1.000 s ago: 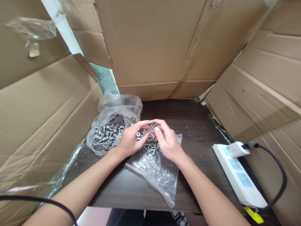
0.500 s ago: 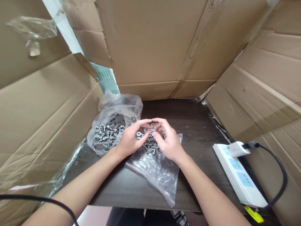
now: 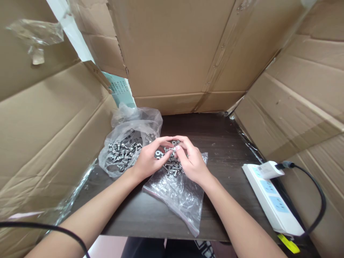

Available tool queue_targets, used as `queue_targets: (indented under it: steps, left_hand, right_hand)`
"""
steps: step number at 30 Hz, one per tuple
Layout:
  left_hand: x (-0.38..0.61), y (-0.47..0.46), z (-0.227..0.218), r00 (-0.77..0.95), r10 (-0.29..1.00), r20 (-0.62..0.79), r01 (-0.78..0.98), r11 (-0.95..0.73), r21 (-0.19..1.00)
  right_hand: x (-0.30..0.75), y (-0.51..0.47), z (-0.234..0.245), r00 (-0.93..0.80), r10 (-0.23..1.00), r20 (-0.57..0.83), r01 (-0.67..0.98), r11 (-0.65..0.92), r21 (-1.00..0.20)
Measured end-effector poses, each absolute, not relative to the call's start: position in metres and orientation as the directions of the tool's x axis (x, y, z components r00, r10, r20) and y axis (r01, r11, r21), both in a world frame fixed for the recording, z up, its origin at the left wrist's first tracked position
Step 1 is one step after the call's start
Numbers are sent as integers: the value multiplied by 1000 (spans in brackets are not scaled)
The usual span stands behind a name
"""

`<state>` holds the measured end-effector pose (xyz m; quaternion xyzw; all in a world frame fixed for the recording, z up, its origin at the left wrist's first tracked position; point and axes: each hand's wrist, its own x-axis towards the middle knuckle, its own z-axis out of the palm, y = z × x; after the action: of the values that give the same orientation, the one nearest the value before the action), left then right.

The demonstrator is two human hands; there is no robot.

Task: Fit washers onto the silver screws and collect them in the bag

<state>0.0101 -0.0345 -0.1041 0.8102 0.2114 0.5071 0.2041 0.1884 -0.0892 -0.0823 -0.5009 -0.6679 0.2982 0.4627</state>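
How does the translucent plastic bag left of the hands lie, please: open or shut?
Open: the translucent plastic bag gapes, its mouth exposing silvery metal bolts inside.

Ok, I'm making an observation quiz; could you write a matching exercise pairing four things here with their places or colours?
1. Left hand and right hand
2. Open bag
3. Flat bag
4. Power strip

A. Lying between the forearms
B. White, at right on the table
C. Curled over metal screws
D. Beside the left cardboard wall

Pairs: 1-C, 2-D, 3-A, 4-B
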Motion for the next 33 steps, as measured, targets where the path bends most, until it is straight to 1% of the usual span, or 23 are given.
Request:
queue_targets:
  steps: [2,6,10,13,15,19,22,26,30,33]
  left_hand:
    - [11,-34,-104,396,547,738,128,-828,545]
    - [10,-34,-104,393,545,741,117,-829,547]
    - [10,-35,-104,405,552,729,112,-822,559]
    - [10,-35,-104,406,558,724,119,-817,564]
    - [10,-35,-105,407,555,725,117,-819,562]
    - [10,-35,-104,413,547,728,105,-823,559]
    - [10,-35,-103,410,547,730,102,-823,559]
    - [10,-35,-103,405,534,742,92,-831,548]
    - [10,-35,-103,413,540,733,106,-828,551]
    - [10,-34,-103,401,539,741,106,-830,547]
  right_hand:
    - [189,-89,-83,-64,950,307,397,307,-865]
    - [189,-89,-82,-84,941,329,397,334,-855]
    - [188,-90,-82,-80,949,306,404,311,-860]
    - [188,-90,-83,-84,942,325,391,331,-859]
    - [188,-90,-83,-88,938,334,391,341,-855]
    - [188,-90,-83,-80,948,309,401,315,-860]
    - [188,-90,-83,-88,938,335,406,341,-848]
    - [188,-90,-83,-75,946,317,423,318,-848]
    - [188,-90,-82,-90,936,341,406,347,-845]
    - [188,-90,-82,-91,941,326,416,333,-846]
